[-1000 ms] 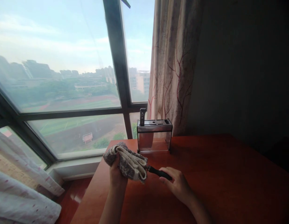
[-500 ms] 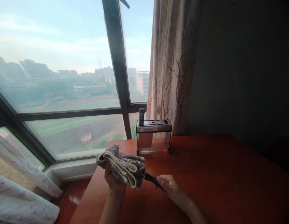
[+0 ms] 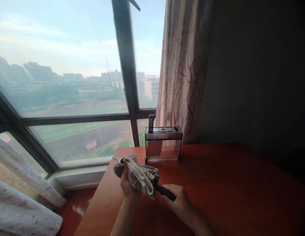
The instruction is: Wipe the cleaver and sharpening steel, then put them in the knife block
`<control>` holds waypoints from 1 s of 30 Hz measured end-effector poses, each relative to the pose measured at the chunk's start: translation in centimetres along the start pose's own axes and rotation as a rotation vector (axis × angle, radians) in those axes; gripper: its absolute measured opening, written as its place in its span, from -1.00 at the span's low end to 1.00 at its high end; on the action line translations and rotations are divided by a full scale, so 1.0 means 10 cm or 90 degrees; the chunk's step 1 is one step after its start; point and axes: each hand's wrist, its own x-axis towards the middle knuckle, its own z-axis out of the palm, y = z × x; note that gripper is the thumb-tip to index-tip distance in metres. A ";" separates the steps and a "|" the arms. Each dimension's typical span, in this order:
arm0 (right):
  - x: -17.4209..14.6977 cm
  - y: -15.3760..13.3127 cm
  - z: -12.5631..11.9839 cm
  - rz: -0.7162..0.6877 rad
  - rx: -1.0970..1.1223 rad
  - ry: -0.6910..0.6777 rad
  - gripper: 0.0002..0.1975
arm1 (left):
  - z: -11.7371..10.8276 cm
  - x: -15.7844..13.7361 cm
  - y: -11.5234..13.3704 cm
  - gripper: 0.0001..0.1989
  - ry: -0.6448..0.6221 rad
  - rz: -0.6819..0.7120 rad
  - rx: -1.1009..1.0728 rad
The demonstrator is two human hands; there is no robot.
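Observation:
My left hand is closed on a folded grey and cream cloth, thumb on top. The cloth wraps around the blade of a knife, hiding most of it. A short bright tip pokes out past the cloth's left end. My right hand grips the knife's black handle, just right of the cloth. Beyond the hands stands a clear-sided knife block with a metal top. One dark-handled knife is upright in its left slot.
The reddish-brown wooden table lies under both hands, its left edge near my left forearm. Large windows rise behind it. A patterned curtain hangs behind the knife block, and a white curtain is at lower left.
My left hand and the cloth have shifted right, and the tip now shows beyond the cloth's left end. My right hand keeps the handle, its grip turned slightly.

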 end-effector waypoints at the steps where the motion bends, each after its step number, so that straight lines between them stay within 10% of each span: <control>1: 0.00 0.00 0.01 -0.013 -0.022 0.001 -0.68 | -0.01 0.02 0.03 -0.80 -0.001 0.015 0.006; 13: -0.01 -0.02 -0.33 0.034 0.009 -0.003 -0.75 | -0.23 0.29 0.69 -0.66 0.031 0.147 -0.044; 30: -0.06 0.24 -0.52 0.112 0.246 0.260 -0.72 | 0.00 0.08 0.44 -0.84 -0.003 -0.051 0.111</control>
